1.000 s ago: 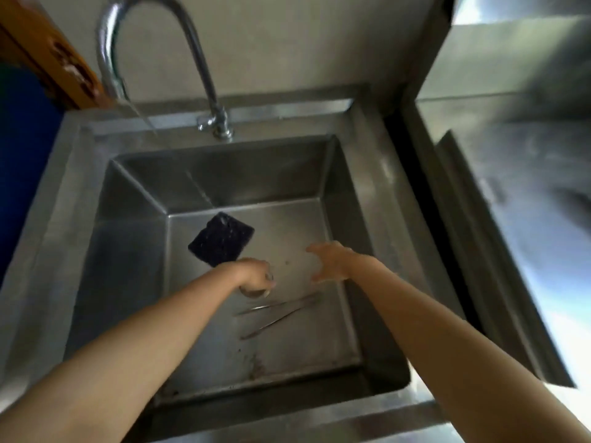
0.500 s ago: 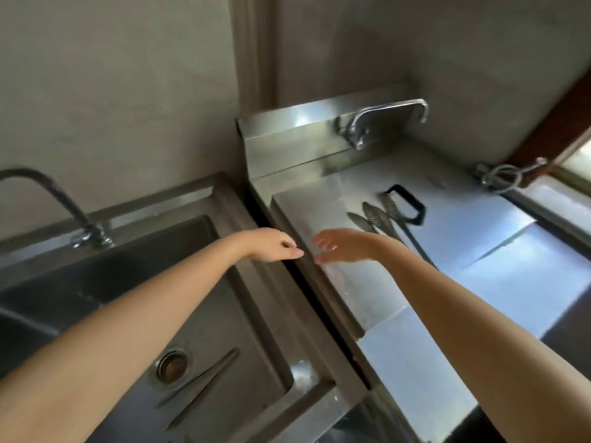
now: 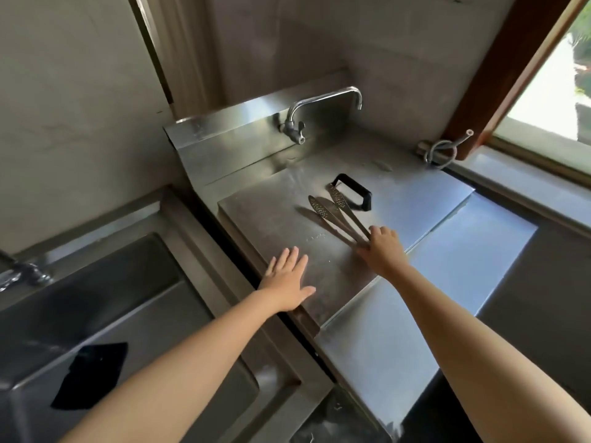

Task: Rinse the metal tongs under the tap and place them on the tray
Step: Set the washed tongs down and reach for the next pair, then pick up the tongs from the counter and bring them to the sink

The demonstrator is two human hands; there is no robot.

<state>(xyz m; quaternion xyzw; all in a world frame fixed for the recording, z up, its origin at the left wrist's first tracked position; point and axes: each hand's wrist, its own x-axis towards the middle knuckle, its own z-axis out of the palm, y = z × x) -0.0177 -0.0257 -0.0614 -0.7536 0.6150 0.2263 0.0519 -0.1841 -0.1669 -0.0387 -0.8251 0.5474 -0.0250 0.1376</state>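
The metal tongs (image 3: 335, 212) have perforated tips and lie on a flat steel sheet (image 3: 271, 219) on the right counter, their tips beside a black handle (image 3: 351, 191). My right hand (image 3: 382, 249) is at the tongs' near end, with fingers curled over it and the thumb against its side. My left hand (image 3: 287, 279) rests flat, fingers spread, on the sheet's near left corner. A wall tap (image 3: 319, 107) sticks out above the back of this counter; no water shows under it.
A deep steel sink (image 3: 128, 298) lies at the left, with a dark sponge (image 3: 92, 375) in it and its own tap (image 3: 22, 273). A coiled metal hose (image 3: 444, 151) sits by the window sill at the back right. A lower steel surface (image 3: 447, 282) adjoins the sheet.
The view swung from the left sink to the right counter. My right hand reached forward onto the tongs' end. My left hand left the sink and came down flat on the steel sheet.
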